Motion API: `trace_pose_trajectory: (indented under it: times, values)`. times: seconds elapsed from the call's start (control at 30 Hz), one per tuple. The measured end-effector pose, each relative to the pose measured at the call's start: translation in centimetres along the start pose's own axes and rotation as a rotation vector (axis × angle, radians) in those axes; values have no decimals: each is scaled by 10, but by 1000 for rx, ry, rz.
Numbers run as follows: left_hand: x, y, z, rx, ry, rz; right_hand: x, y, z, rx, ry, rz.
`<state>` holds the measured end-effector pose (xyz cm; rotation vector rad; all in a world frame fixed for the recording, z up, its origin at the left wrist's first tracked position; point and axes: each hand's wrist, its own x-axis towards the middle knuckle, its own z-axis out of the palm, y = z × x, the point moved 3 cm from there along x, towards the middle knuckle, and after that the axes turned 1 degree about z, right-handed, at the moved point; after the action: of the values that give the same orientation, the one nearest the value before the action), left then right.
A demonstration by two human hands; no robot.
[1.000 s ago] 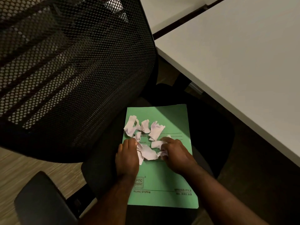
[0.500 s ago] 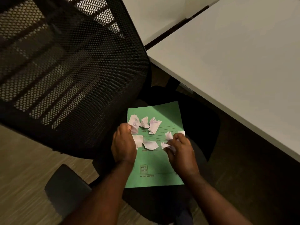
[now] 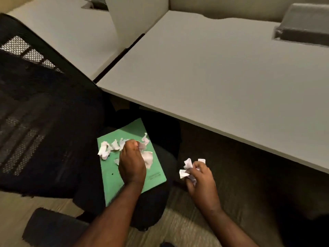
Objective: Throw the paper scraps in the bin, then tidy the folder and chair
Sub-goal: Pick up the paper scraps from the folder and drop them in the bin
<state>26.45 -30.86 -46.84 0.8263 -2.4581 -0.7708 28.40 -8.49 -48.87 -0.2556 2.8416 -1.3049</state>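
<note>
A green folder (image 3: 114, 182) lies on the seat of a black mesh office chair (image 3: 44, 122). Several torn white paper scraps (image 3: 105, 149) lie scattered on the folder's upper half. My left hand (image 3: 132, 161) rests over the scraps in the middle of the folder, fingers curled down onto them; whether it grips any I cannot tell. My right hand (image 3: 199, 177) is off the chair to the right, above the floor, closed around a bunch of scraps (image 3: 186, 168) that stick out above the fingers. No bin is in view.
A white desk (image 3: 222, 77) runs along the right, its edge overhanging just beyond the chair. A second desk (image 3: 71, 32) lies behind. A grey tray-like object (image 3: 302, 24) sits at the desk's far right. A chair armrest (image 3: 49, 227) is at bottom left. Carpet floor lies below.
My right hand has lifted off the folder with a bunch of scraps and moved right, clear of the chair. My left hand shifted to the folder's middle. The view rose and turned right.
</note>
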Motion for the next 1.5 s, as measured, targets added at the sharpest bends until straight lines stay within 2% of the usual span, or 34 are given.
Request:
trace_pose_trajectory:
  times: [0.23, 0.63, 0.83, 1.03, 1.23, 1.5]
  values:
    - [-114, 103, 60, -104, -174, 134, -55, 83, -95, -33, 178, 152]
    - [-376, 270, 159, -233, -478, 480, -225, 259, -284, -87, 464, 495]
    - [-494, 329, 201, -241, -631, 639, -297, 328, -341, -104, 556, 642]
    - [-571, 363, 241, -195, -792, 741, -322, 386, -373, -107, 534, 657]
    - [-612, 376, 285, -31, -990, 786, -320, 439, -385, -171, 407, 680]
    - [-628, 379, 320, -90, -1184, 670, -314, 473, -390, -96, 320, 710]
